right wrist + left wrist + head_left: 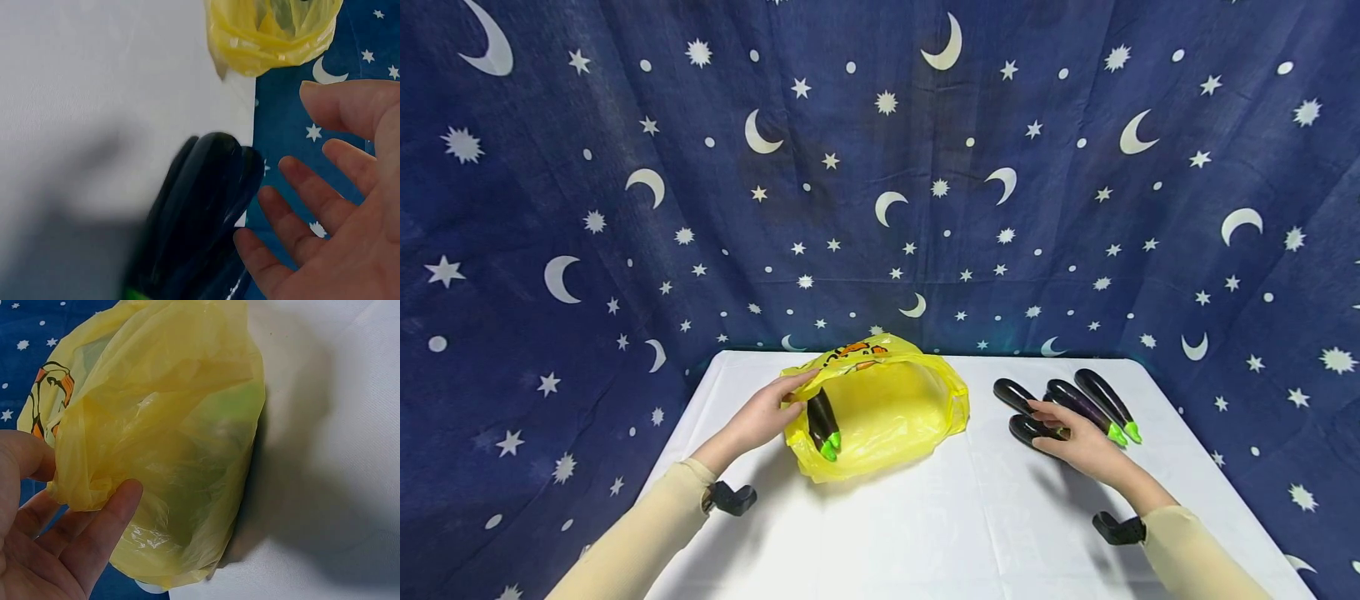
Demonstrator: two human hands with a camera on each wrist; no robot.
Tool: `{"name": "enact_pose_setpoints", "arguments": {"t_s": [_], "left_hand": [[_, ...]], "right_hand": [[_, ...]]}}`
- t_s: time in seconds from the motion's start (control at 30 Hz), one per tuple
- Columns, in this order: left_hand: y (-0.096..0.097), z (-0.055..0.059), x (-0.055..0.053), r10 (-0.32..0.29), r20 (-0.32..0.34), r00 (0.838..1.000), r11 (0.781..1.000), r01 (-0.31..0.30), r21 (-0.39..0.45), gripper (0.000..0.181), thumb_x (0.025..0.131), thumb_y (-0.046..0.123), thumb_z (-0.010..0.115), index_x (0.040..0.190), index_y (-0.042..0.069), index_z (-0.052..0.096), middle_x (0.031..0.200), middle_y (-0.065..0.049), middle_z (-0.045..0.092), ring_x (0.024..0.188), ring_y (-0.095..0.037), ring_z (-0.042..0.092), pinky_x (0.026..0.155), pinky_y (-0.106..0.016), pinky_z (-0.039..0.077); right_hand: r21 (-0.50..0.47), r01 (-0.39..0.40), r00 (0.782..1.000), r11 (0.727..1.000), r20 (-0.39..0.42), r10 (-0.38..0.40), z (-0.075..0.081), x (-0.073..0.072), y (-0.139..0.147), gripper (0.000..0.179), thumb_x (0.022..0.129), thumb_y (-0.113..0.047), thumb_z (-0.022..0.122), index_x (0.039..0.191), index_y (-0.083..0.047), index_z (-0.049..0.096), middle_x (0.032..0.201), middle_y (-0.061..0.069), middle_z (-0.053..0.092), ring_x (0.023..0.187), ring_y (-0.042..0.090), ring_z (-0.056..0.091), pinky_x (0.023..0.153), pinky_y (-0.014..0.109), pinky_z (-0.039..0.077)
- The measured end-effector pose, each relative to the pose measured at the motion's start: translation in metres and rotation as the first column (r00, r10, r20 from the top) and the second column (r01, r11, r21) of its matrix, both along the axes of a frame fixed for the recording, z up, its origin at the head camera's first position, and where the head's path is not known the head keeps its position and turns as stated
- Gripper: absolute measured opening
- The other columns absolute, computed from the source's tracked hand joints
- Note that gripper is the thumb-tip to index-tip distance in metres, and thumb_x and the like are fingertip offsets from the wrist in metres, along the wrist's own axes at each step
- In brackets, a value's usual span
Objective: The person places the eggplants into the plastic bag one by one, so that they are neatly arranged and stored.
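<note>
A yellow plastic bag lies on its side, mouth toward me, with an orange and black print on its upper edge. Inside at its left are dark eggplants with green stem ends. My left hand holds the bag's left edge; in the left wrist view, gathered plastic sits between thumb and fingers. On the right lie several glossy eggplants, side by side. My right hand hovers over the nearer ones, fingers spread and relaxed. In the right wrist view, its fingertips are beside the eggplants, with nothing in the palm.
A white cloth covers the table. Behind it and at both sides hangs a dark blue curtain with moons and stars. Each wrist wears a black camera mount, seen at the left wrist and right wrist.
</note>
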State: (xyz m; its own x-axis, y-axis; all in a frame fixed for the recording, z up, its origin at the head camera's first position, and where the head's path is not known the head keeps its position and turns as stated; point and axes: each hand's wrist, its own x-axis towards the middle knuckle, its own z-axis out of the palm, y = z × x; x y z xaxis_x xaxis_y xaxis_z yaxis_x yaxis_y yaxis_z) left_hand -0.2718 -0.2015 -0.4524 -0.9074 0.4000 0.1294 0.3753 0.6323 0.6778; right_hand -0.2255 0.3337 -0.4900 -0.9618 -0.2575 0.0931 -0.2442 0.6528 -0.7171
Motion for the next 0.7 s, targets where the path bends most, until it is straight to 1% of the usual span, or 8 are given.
{"name": "enact_pose_setpoints", "arguments": {"t_s": [0.1,0.17,0.4,0.53,0.7], "left_hand": [[0.0,0.0,0.0,0.003,0.009,1.0,1.0,-0.003,0.005,0.06,0.098,0.005,0.06,0.155,0.017,0.047,0.153,-0.009,0.05,0.124,-0.028,0.056,0.106,-0.049,0.045],[0.0,0.0,0.0,-0.002,0.003,1.0,1.0,0.002,0.004,0.06,0.098,0.005,0.059,0.156,0.016,0.047,0.153,-0.009,0.05,0.123,-0.029,0.057,0.106,-0.05,0.045],[0.0,-0.001,0.0,-0.012,-0.006,1.0,1.0,0.012,0.008,0.059,0.098,0.005,0.059,0.156,0.016,0.047,0.153,-0.01,0.05,0.124,-0.029,0.057,0.106,-0.051,0.045],[0.0,-0.001,-0.001,-0.016,-0.002,1.0,1.0,0.016,0.006,0.06,0.098,0.005,0.059,0.156,0.016,0.046,0.154,-0.01,0.049,0.126,-0.03,0.056,0.106,-0.051,0.045],[0.0,0.0,0.0,-0.012,0.007,1.0,1.0,0.012,-0.001,0.06,0.098,0.005,0.059,0.156,0.017,0.046,0.154,-0.011,0.049,0.125,-0.03,0.056,0.106,-0.051,0.046]], "right_hand": [[0.031,-0.003,1.0,1.0,-0.015,0.003,0.0,0.001,0.005,0.064,0.094,-0.019,0.075,0.15,-0.003,0.049,0.144,0.023,0.055,0.126,0.044,0.054,0.102,0.064,0.043],[0.039,-0.003,1.0,0.999,-0.016,0.004,0.0,0.001,0.007,0.065,0.094,-0.018,0.075,0.15,-0.002,0.048,0.144,0.024,0.054,0.127,0.045,0.053,0.102,0.065,0.042],[0.094,0.01,0.999,0.996,-0.043,-0.006,-0.002,0.002,0.01,0.067,0.092,-0.018,0.077,0.15,-0.001,0.048,0.14,0.024,0.057,0.124,0.044,0.055,0.098,0.065,0.043],[0.151,0.025,0.998,0.988,-0.061,-0.016,-0.005,0.002,0.012,0.067,0.091,-0.015,0.078,0.15,-0.001,0.049,0.137,0.023,0.059,0.121,0.043,0.056,0.096,0.063,0.045],[0.212,0.043,0.998,0.976,-0.063,-0.03,-0.006,0.001,0.015,0.067,0.089,-0.013,0.078,0.15,-0.002,0.05,0.135,0.024,0.059,0.123,0.044,0.055,0.095,0.064,0.045]]}}
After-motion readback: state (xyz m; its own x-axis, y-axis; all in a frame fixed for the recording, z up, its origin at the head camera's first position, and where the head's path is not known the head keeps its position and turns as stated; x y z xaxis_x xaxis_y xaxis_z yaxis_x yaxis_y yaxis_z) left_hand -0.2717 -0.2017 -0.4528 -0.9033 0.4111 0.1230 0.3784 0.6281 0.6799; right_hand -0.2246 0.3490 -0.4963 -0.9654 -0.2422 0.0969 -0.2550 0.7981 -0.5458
